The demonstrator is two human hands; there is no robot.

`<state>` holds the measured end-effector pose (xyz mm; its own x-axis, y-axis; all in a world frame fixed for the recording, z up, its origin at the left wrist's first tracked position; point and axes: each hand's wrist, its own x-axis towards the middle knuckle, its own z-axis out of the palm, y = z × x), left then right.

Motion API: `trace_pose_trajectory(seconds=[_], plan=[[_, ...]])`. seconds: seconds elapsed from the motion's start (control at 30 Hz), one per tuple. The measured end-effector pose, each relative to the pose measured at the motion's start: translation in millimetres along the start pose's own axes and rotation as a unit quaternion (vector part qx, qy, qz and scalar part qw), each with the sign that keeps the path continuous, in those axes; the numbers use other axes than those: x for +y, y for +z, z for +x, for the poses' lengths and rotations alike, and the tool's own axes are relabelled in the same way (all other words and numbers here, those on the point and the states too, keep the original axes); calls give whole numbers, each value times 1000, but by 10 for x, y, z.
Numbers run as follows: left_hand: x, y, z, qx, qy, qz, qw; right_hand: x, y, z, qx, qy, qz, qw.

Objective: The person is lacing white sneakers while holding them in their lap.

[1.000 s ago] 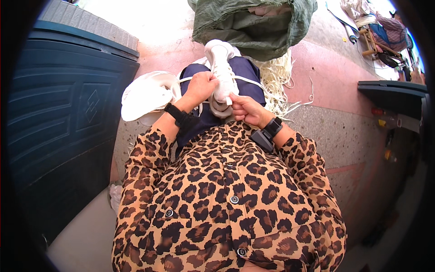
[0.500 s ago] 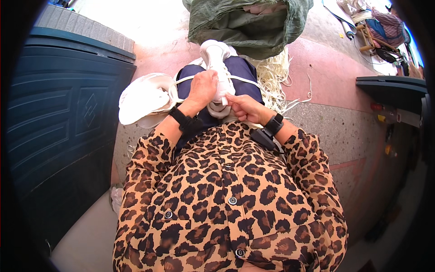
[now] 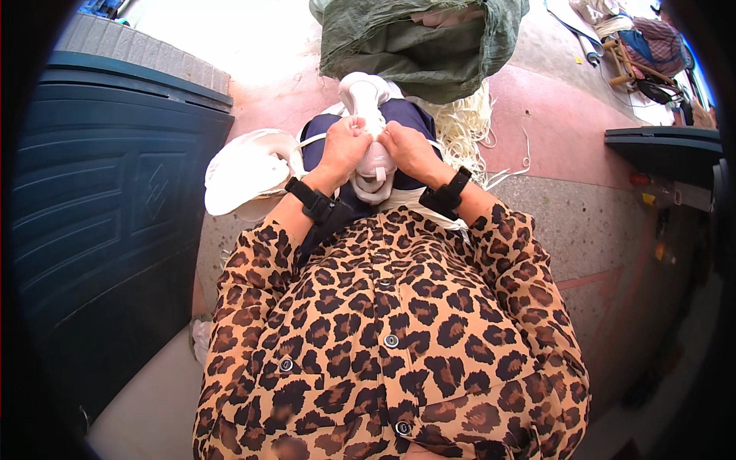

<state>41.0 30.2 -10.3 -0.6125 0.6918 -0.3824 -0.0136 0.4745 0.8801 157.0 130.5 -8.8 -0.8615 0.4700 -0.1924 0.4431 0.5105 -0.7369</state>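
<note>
Left hand (image 3: 345, 147) and right hand (image 3: 410, 151) closing side by side on white shoe (image 3: 372, 126), lying over lap, long axis running near to far; pinching its upper middle, toe pointing far toward green sack (image 3: 422, 46).

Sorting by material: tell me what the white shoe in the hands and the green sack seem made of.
White shoe: looks like smooth, matte synthetic or leather, going by its even surface; uncertain. Green sack: thin woven cloth or mesh, limp and creased, faintly see-through.
</note>
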Motion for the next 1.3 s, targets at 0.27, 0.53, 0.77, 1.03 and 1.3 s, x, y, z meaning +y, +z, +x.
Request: trace_pose_trajectory(seconds=[0.27, 0.53, 0.77, 1.03, 1.3], plan=[[383, -110, 42, -37, 297, 368, 880, -28, -592, 78, -89, 71, 560, 820], [1805, -698, 640, -135, 346, 110, 922, -1, -642, 118, -12, 130, 336, 933], [1953, -753, 323, -11, 216, -115, 970, 134, -152, -29, -72, 24, 236, 969], [1721, -1034, 414, 53, 176, -186, 965, 66, -140, 57, -5, -17, 116, 993], [1277, -1092, 495, 24, 151, -26, 988, 78, 11, 121, -31, 46, 232, 971]])
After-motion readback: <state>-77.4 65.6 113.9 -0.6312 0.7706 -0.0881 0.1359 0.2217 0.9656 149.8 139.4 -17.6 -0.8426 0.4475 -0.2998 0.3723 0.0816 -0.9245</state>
